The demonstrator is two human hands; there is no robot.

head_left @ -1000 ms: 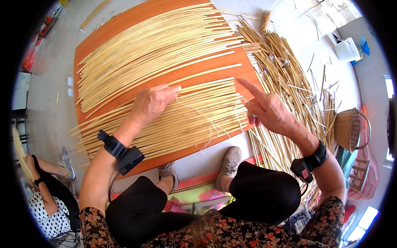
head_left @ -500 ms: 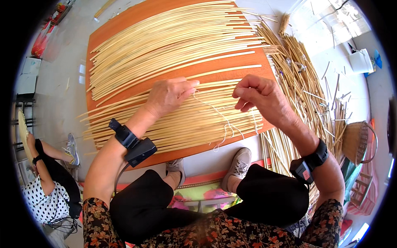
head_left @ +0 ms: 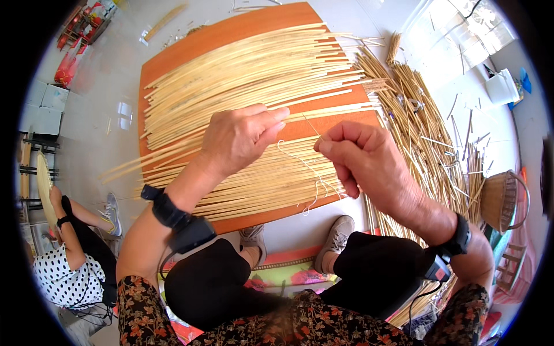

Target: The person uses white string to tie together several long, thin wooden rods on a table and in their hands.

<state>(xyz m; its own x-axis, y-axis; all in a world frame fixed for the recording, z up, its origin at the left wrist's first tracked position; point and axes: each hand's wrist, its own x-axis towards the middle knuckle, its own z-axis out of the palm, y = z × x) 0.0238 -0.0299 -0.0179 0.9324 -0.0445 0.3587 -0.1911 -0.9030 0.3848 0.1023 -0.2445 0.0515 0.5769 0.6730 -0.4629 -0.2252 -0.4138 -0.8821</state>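
Note:
My left hand (head_left: 239,138) is over the near bundle of straw-coloured stalks (head_left: 259,181), thumb and fingers pinched around a pale stalk (head_left: 334,111) that runs out to the right. Between the thumb and forefinger of my right hand (head_left: 369,161) is a thin needle-like sliver (head_left: 311,125), slanting up and left toward the left fingertips. A loose white thread (head_left: 309,167) lies curled across the near stalks, its lower end hanging past the table edge. Whether it joins the sliver cannot be made out.
More stalks (head_left: 231,75) cover the far part of the orange-brown table (head_left: 173,60). Brown stalks (head_left: 412,121) heap on the floor to the right, near a wicker basket (head_left: 500,200) and white bucket (head_left: 501,86). A seated person (head_left: 75,268) in a polka-dot top is at left.
My right hand has come nearer and lower, and the sliver now shows at its fingertips. The left hand has shifted slightly right. The view has moved, with the table appearing further right.

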